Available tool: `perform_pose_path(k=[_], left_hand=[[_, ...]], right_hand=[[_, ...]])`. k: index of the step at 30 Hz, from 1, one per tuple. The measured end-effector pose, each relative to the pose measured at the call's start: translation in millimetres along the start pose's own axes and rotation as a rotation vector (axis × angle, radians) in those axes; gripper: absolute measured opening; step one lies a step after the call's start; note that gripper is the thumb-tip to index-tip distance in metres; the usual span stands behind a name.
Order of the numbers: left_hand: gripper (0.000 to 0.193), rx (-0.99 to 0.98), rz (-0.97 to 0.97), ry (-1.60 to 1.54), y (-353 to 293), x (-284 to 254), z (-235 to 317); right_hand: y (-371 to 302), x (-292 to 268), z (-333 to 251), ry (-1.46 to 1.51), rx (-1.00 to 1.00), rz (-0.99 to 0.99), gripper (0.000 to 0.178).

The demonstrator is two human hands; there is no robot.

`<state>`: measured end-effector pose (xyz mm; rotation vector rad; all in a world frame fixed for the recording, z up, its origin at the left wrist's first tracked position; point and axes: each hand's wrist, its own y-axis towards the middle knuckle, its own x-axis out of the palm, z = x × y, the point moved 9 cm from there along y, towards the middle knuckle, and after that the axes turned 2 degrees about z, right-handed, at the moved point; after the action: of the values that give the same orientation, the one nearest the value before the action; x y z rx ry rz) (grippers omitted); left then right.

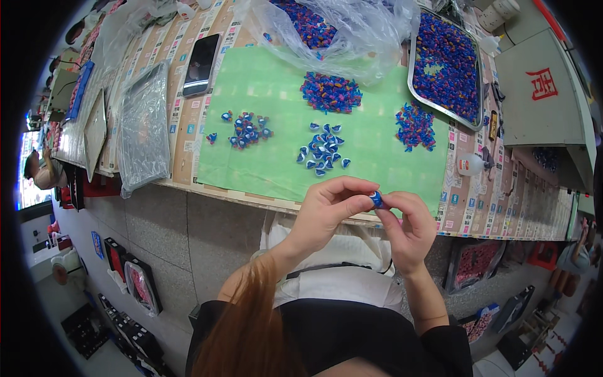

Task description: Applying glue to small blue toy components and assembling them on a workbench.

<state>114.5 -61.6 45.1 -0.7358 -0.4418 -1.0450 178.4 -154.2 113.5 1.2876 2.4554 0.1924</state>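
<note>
Presently, fingertips of the left hand and right hand are pinched together on one small blue piece, held above the near table edge. Just beyond, on the green mat, lie two loose groups of blue-and-white pieces, apparently finished, though that is a judgement. Farther out sit two denser piles of blue-and-red pieces, a full metal tray and a plastic bag of more; most stock appears unprocessed.
</note>
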Motion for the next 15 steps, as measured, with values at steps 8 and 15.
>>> perform_pose_path(k=[8,15], left_hand=[[0.018,-0.027,-0.040,-0.008,1.1,8.6,-2.9],[0.014,-0.156,-0.052,-0.323,6.0,-1.6,-12.7]], right_hand=[[-4.5,-1.6,8.2,0.096,0.097,-0.072,0.017],[-15.8,-115.1,36.5,0.018,-0.235,0.786,0.043]])
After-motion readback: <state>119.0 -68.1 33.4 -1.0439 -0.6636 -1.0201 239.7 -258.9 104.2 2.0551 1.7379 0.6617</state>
